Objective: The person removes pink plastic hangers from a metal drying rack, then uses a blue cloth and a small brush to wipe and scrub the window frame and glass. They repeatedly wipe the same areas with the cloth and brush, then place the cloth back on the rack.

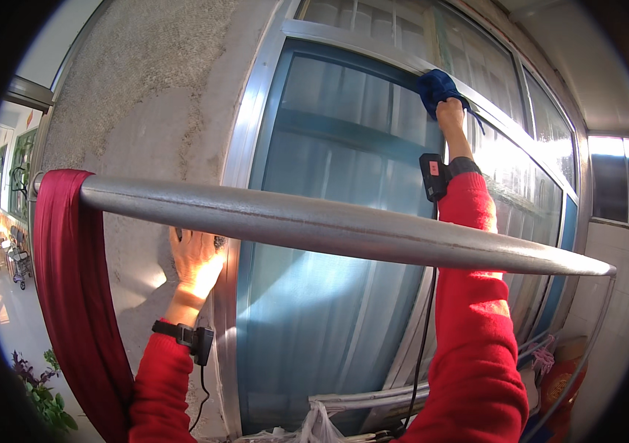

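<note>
Cloth (434, 87) clutched in right hand (450, 117), bunched seemingly to pad fingers against window frame (344, 42). Left hand (198, 260) by wall (144, 136), probably bracing; pole (277, 214) hides fingertips, can't tell grip.

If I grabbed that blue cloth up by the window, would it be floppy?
Probably floppy: the blue cloth bunches into folds at the right hand. Likely light, too: just one hand holds it up against the window frame.

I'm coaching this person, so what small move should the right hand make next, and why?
Perhaps slide the blue cloth left along the silver rail above the blue-framed pane: the right hand grips it up there, and the rail runs on leftward, uncovered.
</note>
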{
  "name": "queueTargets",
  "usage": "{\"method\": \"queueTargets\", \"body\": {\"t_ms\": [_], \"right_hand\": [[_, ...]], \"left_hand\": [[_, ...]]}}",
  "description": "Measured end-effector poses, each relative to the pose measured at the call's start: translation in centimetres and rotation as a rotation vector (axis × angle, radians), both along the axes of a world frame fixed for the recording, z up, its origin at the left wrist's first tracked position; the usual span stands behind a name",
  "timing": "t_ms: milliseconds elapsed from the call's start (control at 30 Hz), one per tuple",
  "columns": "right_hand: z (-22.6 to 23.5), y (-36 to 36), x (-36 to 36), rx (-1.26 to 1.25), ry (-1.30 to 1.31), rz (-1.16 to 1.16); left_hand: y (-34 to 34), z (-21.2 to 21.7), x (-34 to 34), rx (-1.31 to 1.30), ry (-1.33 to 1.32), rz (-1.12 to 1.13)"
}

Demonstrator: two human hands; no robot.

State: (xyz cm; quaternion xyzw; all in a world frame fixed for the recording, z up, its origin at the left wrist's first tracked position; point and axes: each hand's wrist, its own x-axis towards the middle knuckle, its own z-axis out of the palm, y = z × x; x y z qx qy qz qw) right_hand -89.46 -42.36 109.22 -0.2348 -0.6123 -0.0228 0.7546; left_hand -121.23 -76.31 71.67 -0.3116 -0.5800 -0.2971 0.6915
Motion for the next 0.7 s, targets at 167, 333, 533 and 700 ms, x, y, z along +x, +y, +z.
{"method": "queueTargets", "body": {"t_ms": [167,333,533,700], "right_hand": [[2.2,-3.8,-6.5,0.184,-0.068,-0.134],[2.5,-13.0,-13.3,0.318,-0.076,0.072],[2.8,-21.6,-18.4,0.31,-0.389,0.05],[1.8,-22.1,-17.4,0.262,-0.352,0.022]], "left_hand": [[-0.6,0.3,0.9,0.045,0.072,-0.023],[-0.9,0.2,1.5,0.045,0.017,-0.098],[-1.0,-0.3,0.7,-0.006,-0.038,-0.024],[-0.8,-0.5,0.7,0.014,-0.027,0.001]]}}
